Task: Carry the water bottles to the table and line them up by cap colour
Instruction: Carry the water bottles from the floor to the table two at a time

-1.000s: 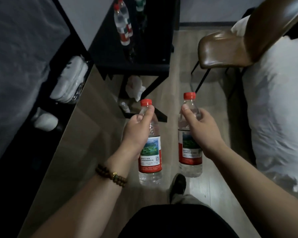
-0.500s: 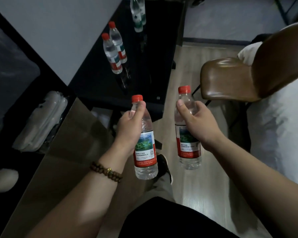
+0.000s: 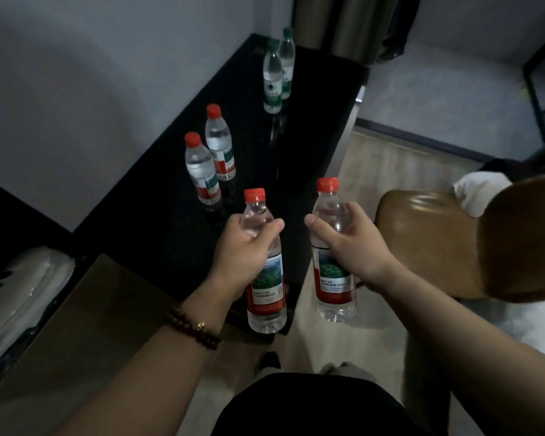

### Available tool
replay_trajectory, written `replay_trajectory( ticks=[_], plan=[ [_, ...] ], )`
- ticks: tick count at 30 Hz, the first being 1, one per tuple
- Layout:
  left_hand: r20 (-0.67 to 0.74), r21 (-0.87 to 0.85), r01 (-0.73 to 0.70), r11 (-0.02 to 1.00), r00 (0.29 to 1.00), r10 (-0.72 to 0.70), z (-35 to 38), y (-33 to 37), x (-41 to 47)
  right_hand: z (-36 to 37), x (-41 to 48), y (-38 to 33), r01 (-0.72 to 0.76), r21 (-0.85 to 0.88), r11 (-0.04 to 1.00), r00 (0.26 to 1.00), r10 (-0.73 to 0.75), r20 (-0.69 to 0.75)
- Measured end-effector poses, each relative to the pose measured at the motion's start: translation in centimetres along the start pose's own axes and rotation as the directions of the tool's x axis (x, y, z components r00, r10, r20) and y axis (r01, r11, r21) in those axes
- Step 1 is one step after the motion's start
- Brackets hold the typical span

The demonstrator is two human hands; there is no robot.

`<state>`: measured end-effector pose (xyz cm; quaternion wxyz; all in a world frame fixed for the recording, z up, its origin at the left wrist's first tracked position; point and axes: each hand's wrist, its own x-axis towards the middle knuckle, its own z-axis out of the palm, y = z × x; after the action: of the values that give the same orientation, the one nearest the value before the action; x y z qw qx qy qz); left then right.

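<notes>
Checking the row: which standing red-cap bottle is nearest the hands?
The front bottle, just beyond the left hand; the other bottle stands behind it.

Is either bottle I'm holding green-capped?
No: the left bottle, gripped by the left hand, and the right bottle, gripped by the right hand, both have red caps.

left carried bottle (image 3: 266, 289): red cap, clear body, red label with green landscape picture
right carried bottle (image 3: 332, 294): red cap, clear body, red label, green picture, white text panel
near table bottles (image 3: 202, 171): red caps, clear bodies, red-and-green labels
far table bottles (image 3: 272, 80): green caps, clear bodies, green-and-white labels
table (image 3: 158, 234): glossy black
chair (image 3: 422, 240): shiny brown
bracelet (image 3: 195, 325): dark brown beads, one gold
floor (image 3: 390, 165): pale wood grain
wall (image 3: 76, 89): plain grey
</notes>
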<state>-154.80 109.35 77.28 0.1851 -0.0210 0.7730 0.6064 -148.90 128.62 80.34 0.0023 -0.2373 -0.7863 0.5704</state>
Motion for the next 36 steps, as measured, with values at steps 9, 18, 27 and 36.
replay_trajectory(
  ticks=[9,18,27,36],
  plan=[
    [-0.284,-0.063,0.050,0.997,0.956,-0.066,0.7,1.3,9.1,1.2,16.0,-2.5,0.124,-0.118,0.985,0.959,-0.088,0.269],
    [-0.630,-0.208,0.168,0.964,0.731,-0.264,5.6,3.4,12.2,3.2,28.9,-2.5,0.211,-0.120,0.970,0.805,-0.102,0.585],
    [-0.701,-0.221,0.175,0.959,0.656,-0.281,9.0,5.6,10.5,3.1,32.5,-3.4,0.330,-0.153,0.932,0.693,-0.129,0.710],
    [-0.690,-0.109,0.015,0.994,0.719,-0.086,12.0,6.6,10.9,-1.6,32.6,-4.2,0.482,-0.155,0.862,0.663,-0.243,0.708]
  ],
)
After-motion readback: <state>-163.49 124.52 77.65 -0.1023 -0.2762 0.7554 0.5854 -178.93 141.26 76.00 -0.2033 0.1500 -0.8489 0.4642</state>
